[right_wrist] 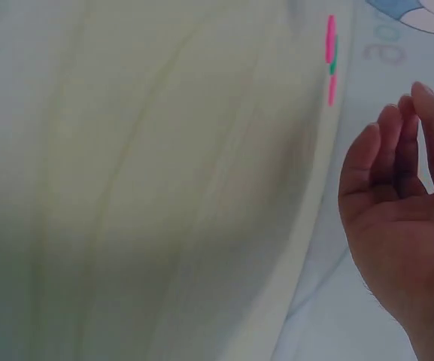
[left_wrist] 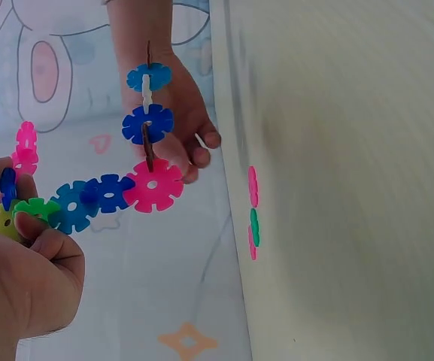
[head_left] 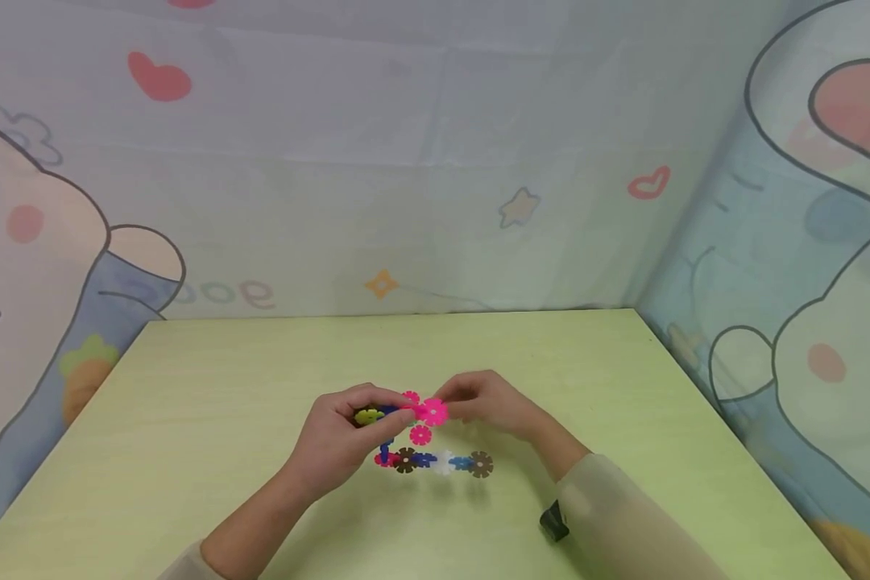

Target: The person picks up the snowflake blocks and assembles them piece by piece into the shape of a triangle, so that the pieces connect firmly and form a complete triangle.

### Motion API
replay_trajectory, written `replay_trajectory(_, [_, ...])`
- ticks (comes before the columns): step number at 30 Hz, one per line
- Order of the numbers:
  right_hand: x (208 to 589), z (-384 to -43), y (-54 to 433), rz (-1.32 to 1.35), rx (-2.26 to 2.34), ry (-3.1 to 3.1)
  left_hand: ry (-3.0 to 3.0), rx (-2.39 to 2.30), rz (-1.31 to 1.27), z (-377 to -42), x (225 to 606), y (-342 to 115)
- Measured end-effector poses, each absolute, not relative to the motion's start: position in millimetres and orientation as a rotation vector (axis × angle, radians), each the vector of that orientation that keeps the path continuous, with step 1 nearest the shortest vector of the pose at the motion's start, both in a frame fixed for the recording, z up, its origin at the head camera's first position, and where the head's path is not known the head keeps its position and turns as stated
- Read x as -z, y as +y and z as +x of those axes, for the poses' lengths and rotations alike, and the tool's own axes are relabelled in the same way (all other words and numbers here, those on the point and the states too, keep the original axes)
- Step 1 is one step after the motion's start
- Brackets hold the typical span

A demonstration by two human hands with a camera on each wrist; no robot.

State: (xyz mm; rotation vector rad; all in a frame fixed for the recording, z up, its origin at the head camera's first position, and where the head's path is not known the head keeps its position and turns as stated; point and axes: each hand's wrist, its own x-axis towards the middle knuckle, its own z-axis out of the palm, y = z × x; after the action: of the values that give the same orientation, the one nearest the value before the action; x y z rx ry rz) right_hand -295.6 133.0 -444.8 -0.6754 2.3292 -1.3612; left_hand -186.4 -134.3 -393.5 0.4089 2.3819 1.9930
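Note:
My left hand (head_left: 341, 435) pinches one end of a chain of interlocking snowflake discs (left_wrist: 111, 193). Yellow, green and blue discs are at its fingers, and pink discs (head_left: 433, 412) stick out past its fingertips. The chain bends at a larger pink disc (left_wrist: 153, 185) and continues through brown, blue and white pieces to a brown end disc (head_left: 482, 464). My right hand (head_left: 489, 400) is beside the pink discs, its fingertips close to them in the head view. In the right wrist view its fingers are loosely curved, with nothing visible between them.
A small pink-and-green disc piece (left_wrist: 253, 210) lies flat on the pale yellow table (head_left: 246, 379). A black object (head_left: 554, 522) shows by the right sleeve. Cloth backdrops with cartoon animals (head_left: 406, 201) surround the table at the back and sides.

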Motion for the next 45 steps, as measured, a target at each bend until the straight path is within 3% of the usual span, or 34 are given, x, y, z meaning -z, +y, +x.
replay_trajectory(22, [454, -301, 99, -0.666, 0.935, 2.467, 2.423, -1.97, 0.42, -189, 394, -139])
replay_trajectory(45, [454, -299, 122, -0.671, 1.053, 2.467, 2.393, -1.971, 0.425, -188, 396, -135])
